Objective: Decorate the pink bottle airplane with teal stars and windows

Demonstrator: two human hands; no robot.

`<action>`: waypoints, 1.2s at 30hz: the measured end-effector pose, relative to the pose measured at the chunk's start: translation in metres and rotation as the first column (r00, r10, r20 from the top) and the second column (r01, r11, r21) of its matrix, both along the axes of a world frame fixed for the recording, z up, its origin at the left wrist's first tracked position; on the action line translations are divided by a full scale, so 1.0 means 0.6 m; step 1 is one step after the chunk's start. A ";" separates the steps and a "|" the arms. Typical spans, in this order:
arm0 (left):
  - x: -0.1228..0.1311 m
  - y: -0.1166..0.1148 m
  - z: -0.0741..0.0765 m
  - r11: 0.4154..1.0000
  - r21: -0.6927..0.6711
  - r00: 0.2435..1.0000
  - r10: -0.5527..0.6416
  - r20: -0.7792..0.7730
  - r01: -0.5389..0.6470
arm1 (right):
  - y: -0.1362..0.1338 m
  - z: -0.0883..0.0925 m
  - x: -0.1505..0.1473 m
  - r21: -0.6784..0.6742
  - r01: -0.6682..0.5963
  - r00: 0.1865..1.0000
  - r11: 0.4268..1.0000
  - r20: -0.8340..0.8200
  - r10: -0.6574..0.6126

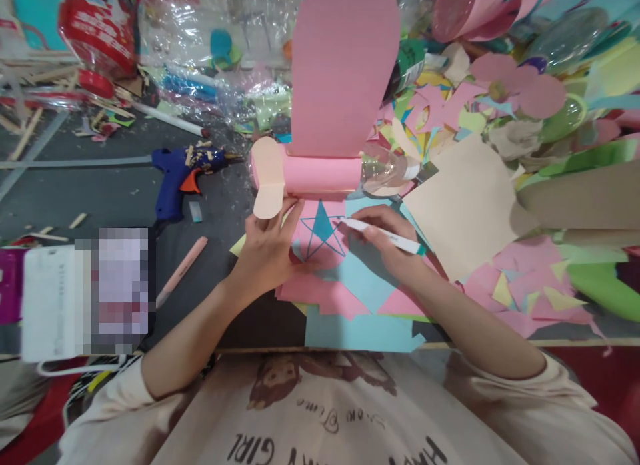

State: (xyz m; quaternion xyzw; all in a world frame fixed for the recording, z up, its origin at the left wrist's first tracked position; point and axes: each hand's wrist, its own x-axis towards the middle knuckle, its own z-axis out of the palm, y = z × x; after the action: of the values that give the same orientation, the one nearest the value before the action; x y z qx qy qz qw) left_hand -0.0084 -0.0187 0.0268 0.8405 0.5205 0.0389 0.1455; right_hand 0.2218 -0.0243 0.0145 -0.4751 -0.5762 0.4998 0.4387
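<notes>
Right hand (389, 246) grips 1 marker (384, 234), left hand (267, 250) lies open on 1 pink sheet (326, 259) bearing 1 star (321, 233)

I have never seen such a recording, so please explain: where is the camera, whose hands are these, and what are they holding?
There is no machine here. One camera sits on a person's head and looks down at their two bare hands. The left hand presses flat on a pink paper bearing a blue star. The right hand grips a white marker, its tip by the star. On the dark table lie a blue glue gun, a pink-wrapped bottle, a beige sheet and coloured scraps.
</notes>
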 end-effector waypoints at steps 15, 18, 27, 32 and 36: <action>0.006 -0.008 -0.018 0.991 0.136 0.999 -0.005 0.034 0.000 | 0.041 -0.010 0.011 0.025 -0.063 0.993 0.998 -0.102 0.066; 0.006 -0.007 -0.016 0.991 0.136 0.999 0.000 0.052 -0.007 | 0.032 -0.007 0.006 0.060 -0.003 0.993 0.998 -0.115 0.010; 0.011 -0.006 -0.005 0.996 0.077 0.999 0.030 0.038 -0.032 | 0.011 0.016 -0.017 -0.035 -0.030 0.999 0.999 -0.026 0.029; 0.013 -0.006 -0.003 0.997 0.062 0.998 0.050 0.040 -0.052 | 0.007 0.019 -0.018 -0.044 -0.073 0.997 0.996 -0.023 0.072; 0.013 -0.007 -0.006 0.998 0.041 0.998 0.052 0.045 -0.053 | 0.003 0.017 -0.018 -0.010 -0.103 0.994 0.995 0.032 0.103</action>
State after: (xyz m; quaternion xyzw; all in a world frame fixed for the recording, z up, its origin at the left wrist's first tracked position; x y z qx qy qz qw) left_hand -0.0005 -0.0228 0.0233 0.8283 0.5381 0.0723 0.1381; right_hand 0.2112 -0.0226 0.0248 -0.4546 -0.6048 0.5165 0.4009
